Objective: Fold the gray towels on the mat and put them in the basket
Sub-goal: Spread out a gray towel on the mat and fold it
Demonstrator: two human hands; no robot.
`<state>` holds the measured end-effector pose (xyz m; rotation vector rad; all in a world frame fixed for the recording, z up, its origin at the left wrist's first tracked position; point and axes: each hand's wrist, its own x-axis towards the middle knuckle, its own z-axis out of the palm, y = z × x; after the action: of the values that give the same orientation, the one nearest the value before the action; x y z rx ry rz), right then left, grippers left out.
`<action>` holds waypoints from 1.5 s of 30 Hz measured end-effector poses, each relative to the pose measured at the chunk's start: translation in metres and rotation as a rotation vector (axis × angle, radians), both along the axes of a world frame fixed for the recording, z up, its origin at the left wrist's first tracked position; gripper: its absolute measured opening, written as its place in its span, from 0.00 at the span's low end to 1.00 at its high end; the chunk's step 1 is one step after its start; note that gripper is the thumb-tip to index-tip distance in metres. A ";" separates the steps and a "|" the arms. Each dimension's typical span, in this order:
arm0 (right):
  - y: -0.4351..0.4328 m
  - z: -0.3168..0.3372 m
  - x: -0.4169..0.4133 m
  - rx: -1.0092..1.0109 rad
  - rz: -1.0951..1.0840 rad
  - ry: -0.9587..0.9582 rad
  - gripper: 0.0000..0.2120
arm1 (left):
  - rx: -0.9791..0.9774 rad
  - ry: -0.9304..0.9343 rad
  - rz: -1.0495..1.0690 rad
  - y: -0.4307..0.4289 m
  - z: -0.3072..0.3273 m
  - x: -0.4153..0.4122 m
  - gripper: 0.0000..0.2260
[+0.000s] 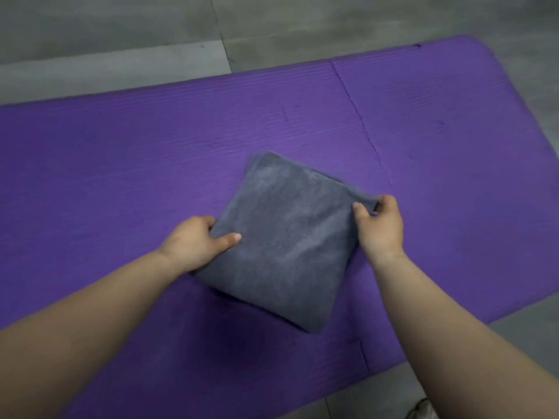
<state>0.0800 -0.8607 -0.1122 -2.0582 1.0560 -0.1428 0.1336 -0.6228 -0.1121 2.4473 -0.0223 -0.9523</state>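
Note:
A gray towel [284, 237], folded into a rough square, lies on the purple mat [121, 152] near its middle, turned like a diamond. My left hand [196, 240] grips the towel's left edge, thumb on top and fingers tucked under. My right hand [381, 225] pinches the towel's right corner between thumb and fingers. The basket is out of view.
The mat lies on a gray tiled floor [121, 31], which shows beyond the far edge and at the near right. A crease [357, 116] runs across the mat to the right of the towel. A small pale object [423, 409] peeks in at the bottom edge.

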 end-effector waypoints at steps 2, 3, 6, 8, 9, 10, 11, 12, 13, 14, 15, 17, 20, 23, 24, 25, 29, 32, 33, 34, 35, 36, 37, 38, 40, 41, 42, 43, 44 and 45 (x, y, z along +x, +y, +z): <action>0.013 -0.001 -0.002 -0.256 0.135 0.056 0.22 | -0.120 -0.101 0.107 0.030 -0.003 -0.023 0.12; 0.022 0.000 -0.008 -0.404 0.260 -0.005 0.24 | -0.129 -0.278 0.063 0.046 -0.005 -0.036 0.19; 0.049 -0.003 -0.045 -0.665 0.884 -0.155 0.28 | -0.030 -0.677 -0.499 0.079 -0.011 -0.059 0.29; 0.060 -0.008 -0.076 -0.791 1.254 -0.002 0.36 | 0.020 -0.697 -0.861 0.079 -0.018 -0.068 0.31; 0.064 -0.008 -0.086 -0.837 1.334 0.113 0.41 | 0.032 -0.682 -0.947 0.071 -0.018 -0.067 0.34; 0.067 -0.008 -0.090 -0.842 1.354 0.241 0.45 | 0.053 -0.689 -0.996 0.061 -0.017 -0.063 0.37; 0.070 -0.007 -0.089 -0.800 1.325 0.360 0.49 | 0.079 -0.677 -1.024 0.051 -0.016 -0.057 0.40; 0.073 -0.006 -0.086 -0.743 1.289 0.461 0.50 | 0.104 -0.677 -1.037 0.042 -0.016 -0.051 0.42; 0.075 -0.006 -0.083 -0.713 1.253 0.522 0.49 | 0.138 -0.667 -1.036 0.036 -0.014 -0.046 0.43; 0.077 -0.003 -0.077 -0.698 1.224 0.548 0.44 | 0.173 -0.668 -1.026 0.031 -0.012 -0.041 0.43; 0.080 0.003 -0.071 -0.710 1.210 0.554 0.39 | 0.201 -0.674 -1.024 0.026 -0.009 -0.039 0.43; 0.083 0.019 -0.058 -0.681 1.240 0.563 0.27 | 0.187 -0.727 -1.036 0.024 -0.012 -0.042 0.37; 0.074 0.038 -0.038 -0.512 1.302 0.515 0.16 | 0.121 -0.772 -0.979 0.026 -0.007 -0.046 0.19; 0.060 0.053 -0.028 -0.140 1.329 0.629 0.06 | -0.072 -0.503 -0.860 0.030 0.014 -0.044 0.17; 0.055 0.055 -0.028 0.005 1.321 0.648 0.04 | -0.096 -0.311 -0.794 0.033 0.021 -0.041 0.17; 0.050 0.056 -0.028 0.127 1.305 0.660 0.05 | -0.137 -0.103 -0.721 0.039 0.026 -0.039 0.15; 0.037 0.052 -0.028 0.391 1.098 0.513 0.07 | -0.496 0.237 -0.292 0.049 0.029 -0.027 0.15; 0.029 0.052 -0.028 0.317 1.044 0.332 0.04 | -0.653 0.257 0.031 0.039 0.027 -0.015 0.13; 0.026 0.052 -0.028 0.222 1.062 0.298 0.04 | -0.664 0.217 0.092 0.035 0.026 -0.011 0.11; 0.022 0.051 -0.027 0.100 1.074 0.277 0.08 | -0.653 0.150 0.127 0.030 0.024 -0.007 0.10; 0.018 0.049 -0.025 -0.034 1.073 0.276 0.11 | -0.618 0.057 0.153 0.024 0.022 -0.003 0.10; 0.015 0.046 -0.022 -0.143 1.056 0.286 0.13 | -0.572 -0.052 0.174 0.017 0.020 0.002 0.10; 0.013 0.043 -0.020 -0.218 1.028 0.296 0.14 | -0.526 -0.163 0.182 0.010 0.019 0.006 0.10; 0.013 0.040 -0.019 -0.267 0.998 0.315 0.15 | -0.496 -0.262 0.170 0.001 0.020 0.010 0.11; 0.012 0.034 -0.018 -0.338 0.949 0.367 0.15 | -0.456 -0.379 0.103 -0.014 0.022 0.017 0.14; 0.009 0.030 -0.017 -0.378 0.933 0.399 0.15 | -0.436 -0.401 0.063 -0.021 0.022 0.021 0.16; 0.005 0.026 -0.016 -0.418 0.914 0.429 0.16 | -0.400 -0.400 0.025 -0.027 0.020 0.024 0.18; 0.002 0.023 -0.015 -0.448 0.888 0.454 0.16 | -0.352 -0.378 0.000 -0.032 0.017 0.027 0.20; 0.000 0.020 -0.014 -0.455 0.857 0.465 0.16 | -0.295 -0.329 -0.007 -0.036 0.013 0.029 0.23; 0.000 0.016 -0.012 -0.436 0.826 0.462 0.16 | -0.232 -0.262 0.000 -0.038 0.010 0.030 0.25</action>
<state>0.0680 -0.8603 -0.0959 -2.8433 0.3461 0.5932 0.1636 -0.6610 -0.1025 2.3363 -0.2111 -0.5863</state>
